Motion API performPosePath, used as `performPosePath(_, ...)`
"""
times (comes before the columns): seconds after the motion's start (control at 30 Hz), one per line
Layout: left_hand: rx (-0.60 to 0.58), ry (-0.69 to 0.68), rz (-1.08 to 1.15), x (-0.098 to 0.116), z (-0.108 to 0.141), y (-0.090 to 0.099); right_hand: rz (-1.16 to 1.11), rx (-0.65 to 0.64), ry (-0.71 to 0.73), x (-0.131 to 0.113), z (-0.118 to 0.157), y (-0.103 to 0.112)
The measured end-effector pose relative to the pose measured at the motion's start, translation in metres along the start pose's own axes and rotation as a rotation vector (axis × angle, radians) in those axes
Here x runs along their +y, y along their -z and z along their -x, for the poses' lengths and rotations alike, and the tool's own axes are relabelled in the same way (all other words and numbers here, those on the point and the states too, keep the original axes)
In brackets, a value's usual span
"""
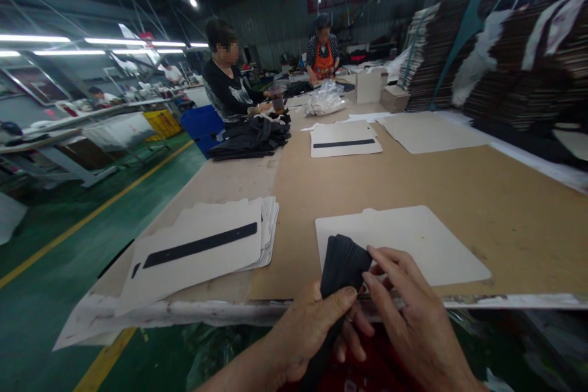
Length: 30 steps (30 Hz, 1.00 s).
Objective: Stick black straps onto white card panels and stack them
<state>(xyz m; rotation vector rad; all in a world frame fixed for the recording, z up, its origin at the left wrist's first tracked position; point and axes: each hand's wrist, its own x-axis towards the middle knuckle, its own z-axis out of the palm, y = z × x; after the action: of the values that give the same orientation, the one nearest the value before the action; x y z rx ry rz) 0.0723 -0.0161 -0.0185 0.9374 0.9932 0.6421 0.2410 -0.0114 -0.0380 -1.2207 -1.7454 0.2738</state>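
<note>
A fanned bundle of black strips (pixel 342 263) is gripped in my left hand (pixel 316 324), thumb on top, at the table's front edge. My right hand (pixel 408 312) touches the upper right corner of the bundle with its fingertips, thumb and index finger closed around that edge. Just beyond the bundle lies a pale board (pixel 399 233) with a small hole. To the left, several overlapping pale boards (pixel 193 275) are piled, the top one bearing a black strip (pixel 202 245). Farther back rests another pale board (pixel 344 135) with a black strip across it.
A brown sheet (pixel 459 190) covers much of the table. Black fabric (pixel 257 135) is heaped at the left edge beside a seated person (pixel 229 86). Another person (pixel 323 52) stands at the far end, near a plastic bag (pixel 326 98). Tall board stacks (pixel 441 49) stand right.
</note>
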Motion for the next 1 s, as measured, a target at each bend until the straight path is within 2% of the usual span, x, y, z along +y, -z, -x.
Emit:
performPosePath(0.2,0.05,-0.036,0.02,0.0,0.0,-0.002,0.095,0.062,0.079,-0.005,0.005,0.001)
performPosePath(0.43,0.048,-0.027,0.051,-0.003,-0.003,-0.004,0.12,0.078,0.056,-0.002,0.009,-0.003)
performPosePath(0.53,0.073,-0.028,-0.015,-0.004,-0.004,-0.003,-0.008,0.06,-0.056,-0.006,0.009,0.0)
performPosePath(0.67,0.038,0.005,-0.122,0.002,0.001,0.005,-0.331,-0.234,-0.303,-0.008,0.003,0.018)
performPosePath(0.73,0.001,0.046,-0.232,0.008,0.011,0.014,-0.404,-0.303,-0.428,-0.001,0.0,0.033)
performPosePath(0.9,0.078,0.217,-0.564,0.026,0.037,0.04,-0.371,-0.158,-0.641,0.041,-0.005,0.075)
performPosePath(1.0,0.122,0.143,-0.667,0.036,0.037,0.049,-0.22,-0.125,-0.664,0.064,-0.011,0.092)
